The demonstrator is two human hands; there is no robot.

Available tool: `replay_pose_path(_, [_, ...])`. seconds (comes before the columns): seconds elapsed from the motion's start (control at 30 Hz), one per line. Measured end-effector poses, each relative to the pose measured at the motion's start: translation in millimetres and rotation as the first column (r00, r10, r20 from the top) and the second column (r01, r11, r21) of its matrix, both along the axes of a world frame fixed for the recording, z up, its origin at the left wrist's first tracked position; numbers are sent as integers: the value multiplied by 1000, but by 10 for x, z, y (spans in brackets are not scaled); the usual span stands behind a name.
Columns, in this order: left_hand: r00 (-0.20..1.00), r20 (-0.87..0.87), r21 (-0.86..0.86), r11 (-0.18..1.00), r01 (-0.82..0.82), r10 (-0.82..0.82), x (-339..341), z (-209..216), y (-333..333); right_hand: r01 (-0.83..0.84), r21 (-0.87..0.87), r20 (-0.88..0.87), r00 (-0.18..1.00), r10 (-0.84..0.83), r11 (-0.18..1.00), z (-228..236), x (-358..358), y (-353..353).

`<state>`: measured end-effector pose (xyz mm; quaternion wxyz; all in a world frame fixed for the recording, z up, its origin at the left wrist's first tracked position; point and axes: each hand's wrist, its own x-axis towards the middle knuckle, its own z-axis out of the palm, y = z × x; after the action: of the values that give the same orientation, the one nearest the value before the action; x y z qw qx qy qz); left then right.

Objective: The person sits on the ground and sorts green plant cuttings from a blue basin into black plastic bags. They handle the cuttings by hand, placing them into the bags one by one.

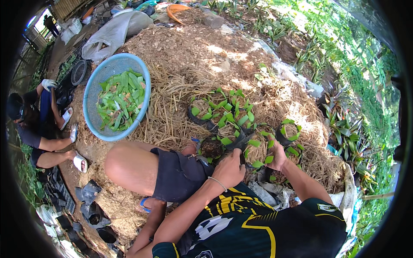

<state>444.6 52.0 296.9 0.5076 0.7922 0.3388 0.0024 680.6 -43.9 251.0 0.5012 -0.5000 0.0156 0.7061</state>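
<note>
My left hand (230, 168) is closed on the side of a black plastic grow bag (244, 144). Dry straw fills the bag's top, and short green leaf cuttings (254, 142) stand round its rim. On the bag's right side, my right hand (278, 155) has its fingertips pinched at a leaf cutting (270, 144); its palm side is partly hidden. Just beyond my hands, more black bags (209, 124) with straw and upright leaf pieces stand close together. A bag of dark soil (211, 148) without visible leaves sits left of my left hand.
A round blue basket (89, 103) of cut green leaves stands on the left. Loose straw (165, 105) covers the mound around the bags. At far left another person (36, 124) sits wearing gloves. Black bags (92, 210) lie lower left; plants (344, 124) grow along the right.
</note>
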Motion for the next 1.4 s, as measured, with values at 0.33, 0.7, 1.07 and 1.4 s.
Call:
replay_pose_path(0.33, [956,175,104,961,-257,237,-220,149,272,-45,22,42,998,44,999,259,-179,521])
replay_pose_path(0.7, [980,66,48,980,-192,189,-253,135,330,-174,108,12,985,174,979,329,-224,479])
replay_pose_path(1.07, [967,82,134,959,-251,242,-320,118,390,-266,344,-36,955,296,901,-42,-61,476])
replay_pose_path(1.4, [975,56,145,965,-220,214,-247,172,377,-240,346,30,969,245,907,147,-101,434])
